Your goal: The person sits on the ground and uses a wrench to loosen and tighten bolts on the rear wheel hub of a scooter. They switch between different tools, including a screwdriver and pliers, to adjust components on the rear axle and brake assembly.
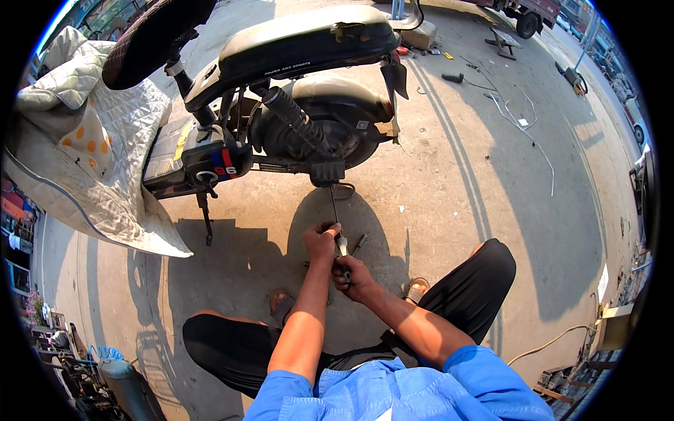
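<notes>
An electric scooter (309, 52) stands in front of me, with a dark rear wheel and a black shock absorber (295, 116). A thin dark rod or cable (335, 202) runs from a small black block (327, 171) at its near side toward me. My left hand (321, 243) is closed around the lower end of this rod. Just below and to the right, my right hand (357, 279) is closed on a pale-ended hand tool (342, 245); its exact kind is hidden by the fingers. Beside the hands, a small dark tool (361, 243) appears on the ground.
A quilted cover (126, 119) drapes over the scooter's front. Its kickstand (206, 219) points toward me. Bent wires (523, 123) and small scraps lie at the right. A low stool (504, 43) stands farther back. At lower left is a tank (126, 386) with a blue coiled hose.
</notes>
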A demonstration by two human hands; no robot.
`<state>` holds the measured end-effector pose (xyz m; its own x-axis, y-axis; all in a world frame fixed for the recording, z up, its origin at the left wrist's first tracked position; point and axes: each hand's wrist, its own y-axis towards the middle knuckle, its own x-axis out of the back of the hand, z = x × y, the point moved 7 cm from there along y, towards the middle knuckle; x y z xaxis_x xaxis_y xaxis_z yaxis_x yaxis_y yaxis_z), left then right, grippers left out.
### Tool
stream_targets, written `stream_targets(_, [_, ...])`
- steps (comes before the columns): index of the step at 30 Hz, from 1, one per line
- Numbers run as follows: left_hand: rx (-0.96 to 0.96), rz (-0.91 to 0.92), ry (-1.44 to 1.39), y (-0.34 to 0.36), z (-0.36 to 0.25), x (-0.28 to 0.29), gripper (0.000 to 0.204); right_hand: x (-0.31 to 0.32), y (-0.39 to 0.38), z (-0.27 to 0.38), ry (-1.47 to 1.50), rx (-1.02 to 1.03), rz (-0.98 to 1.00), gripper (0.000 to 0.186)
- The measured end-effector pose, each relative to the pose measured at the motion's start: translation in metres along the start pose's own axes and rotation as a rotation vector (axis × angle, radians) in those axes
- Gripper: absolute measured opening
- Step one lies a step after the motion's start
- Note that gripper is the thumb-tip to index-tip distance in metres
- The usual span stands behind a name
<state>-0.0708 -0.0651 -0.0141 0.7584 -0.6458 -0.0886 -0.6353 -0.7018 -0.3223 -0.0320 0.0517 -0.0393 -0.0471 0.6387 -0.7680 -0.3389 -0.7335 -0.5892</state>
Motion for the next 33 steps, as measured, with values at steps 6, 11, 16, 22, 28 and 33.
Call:
stream_targets(6, [-0.007,0.006,0.017,0.002,-0.002,0.001,0.012,-0.015,-0.003,-0.003,0.241,-0.199,0.217,0.013])
stream_targets(11, [0.01,0.012,0.061,0.004,-0.007,0.001,0.013,-0.024,-0.007,0.0,0.295,-0.267,0.282,0.013])
stream_targets(16, [0.045,0.027,0.052,0.006,-0.007,0.001,0.012,-0.023,-0.002,-0.001,0.186,-0.231,0.174,0.015])
stream_targets(22, [0.075,0.014,0.047,0.007,-0.009,0.004,0.011,-0.028,-0.008,0.005,-0.054,-0.084,-0.012,0.015])
stream_targets(28, [0.168,0.068,-0.069,0.003,0.0,-0.003,0.008,-0.016,-0.014,0.026,-0.557,0.262,-0.298,0.022])
stream_targets(33, [0.198,0.069,-0.073,0.006,-0.004,-0.004,0.007,-0.022,-0.017,0.035,-0.761,0.369,-0.383,0.025])
